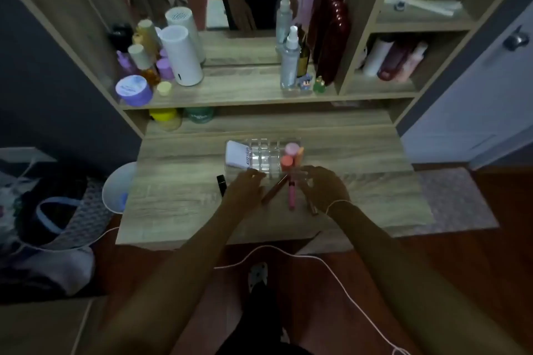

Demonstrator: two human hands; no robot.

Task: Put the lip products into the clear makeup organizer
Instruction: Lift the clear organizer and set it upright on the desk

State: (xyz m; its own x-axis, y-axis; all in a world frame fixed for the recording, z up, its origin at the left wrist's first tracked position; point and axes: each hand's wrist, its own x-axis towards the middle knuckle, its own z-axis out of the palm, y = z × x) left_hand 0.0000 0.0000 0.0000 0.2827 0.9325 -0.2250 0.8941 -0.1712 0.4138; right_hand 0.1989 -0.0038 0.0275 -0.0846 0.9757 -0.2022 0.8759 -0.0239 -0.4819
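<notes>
The clear makeup organizer [264,157] sits mid-table, with a white compact [238,157] in its left section and pink and orange-capped lip products [292,156] standing in its right slots. My left hand [245,186] rests at the organizer's front edge, its fingers touching the rim. My right hand [321,186] is at the front right corner, its fingers curled; whether it grips anything is unclear. Between my hands lie a brown lip pencil [274,190] and a pink lip gloss tube [292,194]. A dark tube [313,207] lies under my right wrist, and a black lipstick [221,183] lies left of my left hand.
The wooden vanity table [178,204] has a raised shelf [230,89] behind with bottles, jars and a white cylinder [181,56]. A yellow jar [164,117] and green jar [202,115] sit under the shelf. A white cable [317,259] runs below the table edge.
</notes>
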